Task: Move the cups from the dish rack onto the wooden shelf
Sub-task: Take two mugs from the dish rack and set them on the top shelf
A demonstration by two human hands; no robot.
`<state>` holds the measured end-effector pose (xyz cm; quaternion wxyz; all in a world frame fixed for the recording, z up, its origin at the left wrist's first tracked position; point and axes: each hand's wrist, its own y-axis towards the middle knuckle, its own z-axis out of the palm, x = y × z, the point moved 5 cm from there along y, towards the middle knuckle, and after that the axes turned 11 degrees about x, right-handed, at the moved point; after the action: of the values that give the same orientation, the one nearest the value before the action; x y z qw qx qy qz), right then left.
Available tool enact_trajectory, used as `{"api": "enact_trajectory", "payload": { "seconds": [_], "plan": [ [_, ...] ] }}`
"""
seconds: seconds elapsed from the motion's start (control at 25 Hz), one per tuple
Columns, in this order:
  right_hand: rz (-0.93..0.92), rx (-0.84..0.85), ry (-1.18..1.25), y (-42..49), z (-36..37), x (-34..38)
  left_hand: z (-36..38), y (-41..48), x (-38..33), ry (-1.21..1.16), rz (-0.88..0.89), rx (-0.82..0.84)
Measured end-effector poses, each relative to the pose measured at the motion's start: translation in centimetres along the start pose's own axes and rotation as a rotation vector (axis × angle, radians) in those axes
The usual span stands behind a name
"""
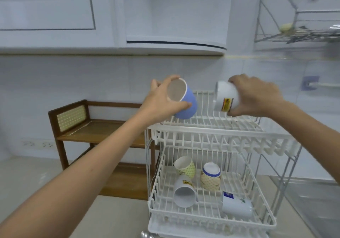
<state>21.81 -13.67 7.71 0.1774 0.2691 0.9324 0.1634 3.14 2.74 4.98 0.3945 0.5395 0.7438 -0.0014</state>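
pale counter [27,186] runs along the bottom of the view, and closest to the camera sits the lower tier of the white dish rack [211,217], where four cups are left: a white cup on its side [184,194], a green-patterned cup tilted behind it [185,167], an upside-down cup with a blue band [210,176], and a white cup with a blue mark lying at the front right corner [236,206]. above the rack's top tier, the left hand [161,102] has its fingers wrapped around the rim and side of a blue cup [184,101], mouth tipped toward the camera, its base just over or touching the wires; i cannot tell which. the right hand [255,96] is closed on a white cup with a yellow label [226,98], held tilted and clear of the rack. further back and to the left stands the wooden shelf [95,129], its top board bare, close beside the rack, with tiled wall and cabinets behind. to do this step well, i judge both cups should be lifted clear of the rack's rim before swinging left, turned to one orientation on the way, and set at the far end of the top board so room stays for the four below. the crossing right arm risks clipping the blue cup, so the left should lead.
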Motion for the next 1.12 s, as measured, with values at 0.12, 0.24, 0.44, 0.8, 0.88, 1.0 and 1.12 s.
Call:
{"api": "enact_trajectory", "payload": {
  "seconds": [0.12, 0.24, 0.44, 0.8, 0.88, 1.0, 1.12],
  "plan": [
    [0.016, -0.158, 0.654, -2.5, -2.3, 2.0, -4.4, -3.7, -0.2, -0.056, 0.044, -0.134],
    [-0.106, -0.192, 1.01, -4.4, -4.2, 7.3, -8.6, -7.5, 1.8, 0.005, -0.029, -0.127],
    [-0.262, -0.049, 1.495, -3.2, -3.8, 18.9, -15.1, -9.2, 10.4, 0.19, -0.316, -0.119],
    [0.044, 0.058, 1.74, 6.2, 4.1, 35.3, -19.3, -5.1, 25.6, 0.454, -0.634, -0.049],
    [0.123, 0.046, 1.666, 8.2, 6.7, 35.8, -18.6, -4.3, 26.7, 0.513, -0.652, -0.039],
    [0.223, 0.055, 1.579, 11.0, 10.2, 37.6, -18.2, -3.1, 29.3, 0.543, -0.655, 0.02],
    [0.253, 0.071, 1.516, 13.1, 12.4, 38.7, -17.3, -1.9, 31.5, 0.553, -0.638, 0.136]
  ]
}}
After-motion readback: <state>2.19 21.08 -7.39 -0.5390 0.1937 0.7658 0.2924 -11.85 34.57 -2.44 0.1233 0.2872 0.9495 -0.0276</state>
